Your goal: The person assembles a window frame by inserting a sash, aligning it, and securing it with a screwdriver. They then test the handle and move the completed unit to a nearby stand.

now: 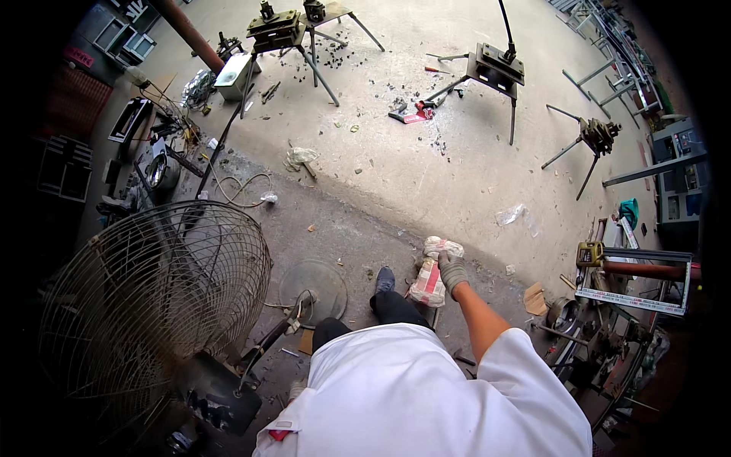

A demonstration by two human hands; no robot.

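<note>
My right hand, in a pale knitted glove, reaches down to the floor with its fingers bent against a crumpled white bundle. Just below that bundle lies a white-and-red wrapped packet, close beside the same hand. I cannot make out what either wrapping contains, or whether the two are joined. At my left hip, a small pale patch, possibly my left glove, shows past the white shirt; its fingers are hidden.
A large wire-caged fan stands at the left, near a round base plate. Metal stands on thin legs occupy the far floor. A red-and-black tool lies among dark scraps. Metal parts and a frame crowd the right.
</note>
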